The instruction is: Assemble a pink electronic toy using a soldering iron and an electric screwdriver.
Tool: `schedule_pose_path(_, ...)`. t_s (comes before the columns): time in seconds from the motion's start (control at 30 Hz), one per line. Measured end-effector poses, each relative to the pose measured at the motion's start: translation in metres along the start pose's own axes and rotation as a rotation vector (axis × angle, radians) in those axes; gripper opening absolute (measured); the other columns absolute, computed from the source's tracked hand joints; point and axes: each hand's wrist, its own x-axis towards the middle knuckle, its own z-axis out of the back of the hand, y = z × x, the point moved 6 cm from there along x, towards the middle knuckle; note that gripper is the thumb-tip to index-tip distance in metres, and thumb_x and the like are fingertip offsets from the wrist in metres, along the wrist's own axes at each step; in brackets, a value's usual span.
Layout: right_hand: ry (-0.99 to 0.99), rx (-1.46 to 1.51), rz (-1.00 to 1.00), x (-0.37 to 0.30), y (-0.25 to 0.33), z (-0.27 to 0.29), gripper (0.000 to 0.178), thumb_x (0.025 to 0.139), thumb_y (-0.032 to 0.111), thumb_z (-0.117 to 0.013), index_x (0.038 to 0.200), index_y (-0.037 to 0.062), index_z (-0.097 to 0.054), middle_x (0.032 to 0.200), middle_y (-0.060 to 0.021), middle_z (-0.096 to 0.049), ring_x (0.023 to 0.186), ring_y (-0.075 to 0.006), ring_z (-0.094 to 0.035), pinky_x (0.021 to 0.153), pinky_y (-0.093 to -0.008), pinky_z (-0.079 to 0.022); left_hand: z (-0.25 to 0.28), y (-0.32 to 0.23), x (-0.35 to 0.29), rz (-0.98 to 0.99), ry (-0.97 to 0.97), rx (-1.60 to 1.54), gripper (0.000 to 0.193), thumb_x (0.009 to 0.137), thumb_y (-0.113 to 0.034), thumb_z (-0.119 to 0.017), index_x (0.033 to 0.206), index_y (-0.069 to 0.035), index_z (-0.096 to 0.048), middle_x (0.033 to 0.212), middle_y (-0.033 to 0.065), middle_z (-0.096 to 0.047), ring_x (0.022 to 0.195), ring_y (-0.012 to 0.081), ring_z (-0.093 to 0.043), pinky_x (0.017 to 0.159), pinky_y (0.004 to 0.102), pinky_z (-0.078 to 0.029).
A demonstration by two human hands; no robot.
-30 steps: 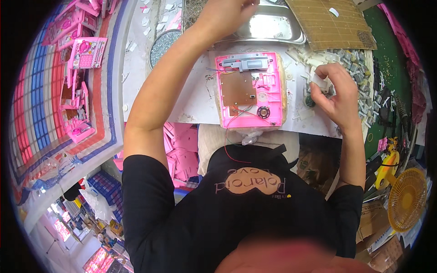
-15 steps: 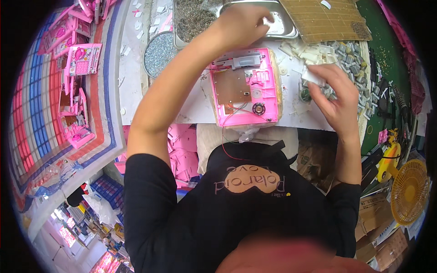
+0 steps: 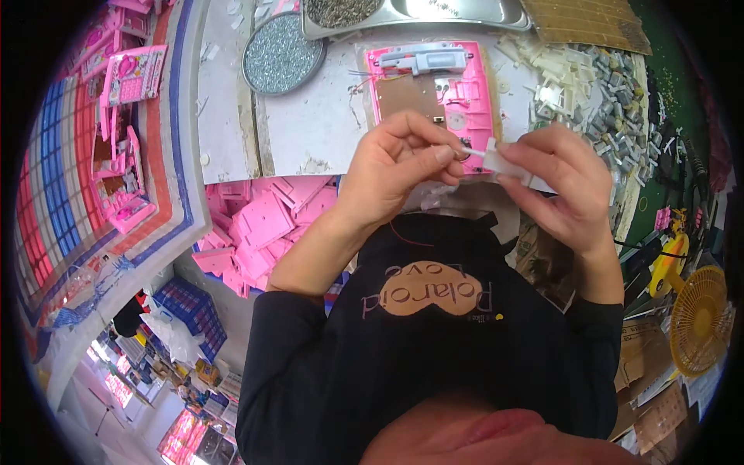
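Note:
My left hand (image 3: 395, 167) pinches a small thin metal piece (image 3: 470, 152) between thumb and forefinger. Close beside it, my right hand (image 3: 570, 186) holds a small white plastic part (image 3: 505, 163). The metal piece's tip touches the end of that part. Both hands meet just above the table's near edge, in front of a pink toy housing (image 3: 477, 97) that lies open side up. The housing carries a brown board (image 3: 403, 97) and a grey bar (image 3: 422, 59).
A round dish of small screws (image 3: 283, 54) and a metal tray (image 3: 465, 12) stand at the back. Right of the housing lies a heap of white and grey parts (image 3: 597, 85). Pink plates (image 3: 263, 225) are piled below the table's left, and a yellow fan (image 3: 701, 318) stands at the right.
My left hand has come back from the metal tray to the table's near edge. My right hand has moved left from the parts heap with the white part, and the two hands have met.

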Motion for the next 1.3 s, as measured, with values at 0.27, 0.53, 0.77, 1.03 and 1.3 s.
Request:
schedule_pose_path(0.27,0.075,-0.057,0.047,-0.014,0.010,-0.013,0.039,0.069,0.001,-0.084,0.107,0.0018,-0.073,0.090,-0.0106,-0.067,0.073,-0.0259,-0.065,0.060,-0.0347,-0.052,0.000,0.011,-0.008,0.125,-0.012,0.150,0.009,0.099,0.000,-0.065,0.106,0.001,-0.060,0.095,0.0118,-0.073,0.083,0.0154,-0.072,0.076,0.0279,-0.061)
schedule_pose_path(0.53,0.227,0.543,-0.279,-0.038,-0.024,-0.024,0.035,0.071,0.002,-0.085,0.105,0.0008,-0.078,0.093,-0.0122,-0.072,0.080,-0.0258,-0.070,0.069,-0.0312,-0.053,-0.035,-0.010,0.005,0.424,0.298,0.480,0.024,0.099,-0.006,-0.065,0.123,-0.002,-0.062,0.090,0.0070,-0.072,0.074,0.0124,-0.070,0.066,0.0244,-0.055)
schedule_pose_path(0.77,0.065,0.802,-0.480,-0.056,-0.051,0.002,0.033,0.077,0.001,-0.083,0.108,-0.0058,-0.076,0.100,-0.0137,-0.072,0.093,-0.0209,-0.067,0.083,-0.0312,-0.050,-0.030,-0.021,0.073,-0.390,0.251,2.020,0.024,0.086,-0.019,-0.073,0.108,-0.009,-0.068,0.084,0.0094,-0.071,0.076,0.0270,-0.072,0.064,0.0397,-0.056)
schedule_pose_path(1.03,0.031,0.714,-0.519,-0.065,-0.053,0.009,0.034,0.078,0.001,-0.083,0.110,-0.0065,-0.075,0.101,-0.0126,-0.070,0.093,-0.0202,-0.066,0.083,-0.0301,-0.049,-0.040,-0.018,0.069,-0.437,0.353,2.122,0.018,0.083,-0.023,-0.074,0.091,-0.009,-0.066,0.076,0.0106,-0.068,0.078,0.0316,-0.071,0.065,0.0449,-0.056)
schedule_pose_path(1.3,0.017,0.577,-0.484,-0.052,-0.056,0.008,0.031,0.080,-0.003,-0.079,0.111,-0.0054,-0.075,0.102,-0.0117,-0.071,0.092,-0.0177,-0.065,0.081,-0.0275,-0.049,-0.032,-0.008,0.083,-0.435,0.357,2.018,0.014,0.084,-0.021,-0.072,0.081,-0.009,-0.066,0.074,0.0109,-0.068,0.069,0.0328,-0.069,0.061,0.0458,-0.055)
